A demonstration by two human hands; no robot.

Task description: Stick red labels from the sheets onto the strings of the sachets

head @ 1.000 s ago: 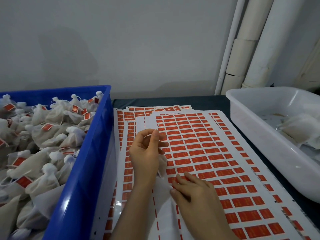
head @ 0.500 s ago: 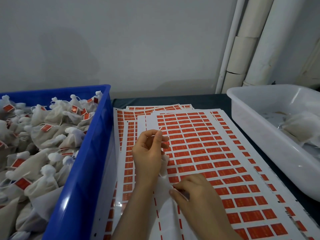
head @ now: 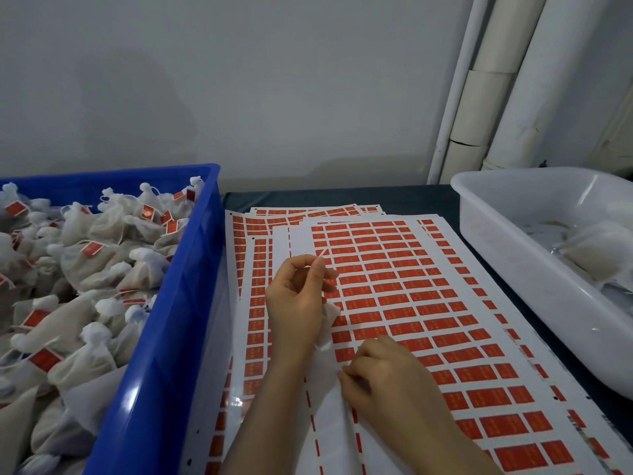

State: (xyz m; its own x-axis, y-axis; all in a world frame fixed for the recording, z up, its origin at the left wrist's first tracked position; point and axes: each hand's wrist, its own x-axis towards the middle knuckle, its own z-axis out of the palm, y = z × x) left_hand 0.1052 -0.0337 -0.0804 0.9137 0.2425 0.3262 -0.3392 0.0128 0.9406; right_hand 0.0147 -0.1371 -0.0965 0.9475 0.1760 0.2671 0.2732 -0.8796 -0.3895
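Note:
Several white sheets of red labels (head: 428, 296) lie spread over the dark table. My left hand (head: 296, 299) hovers above them, pinching the thin string (head: 321, 254) of a small white sachet (head: 329, 323) that hangs under the palm, mostly hidden. My right hand (head: 387, 382) rests low on the top sheet with its fingertips curled, pinching at a label at the sheet's bare left strip; the label itself is hidden.
A blue crate (head: 164, 337) at the left is full of white sachets with red labels (head: 92, 248). A white plastic tub (head: 513, 269) at the right holds a few unlabelled sachets (head: 596, 248). White pipes (head: 507, 80) run up the wall behind.
My right hand's fingers curled in from lying flat to pinch at the sheet. My left hand kept its hold on the string and barely moved.

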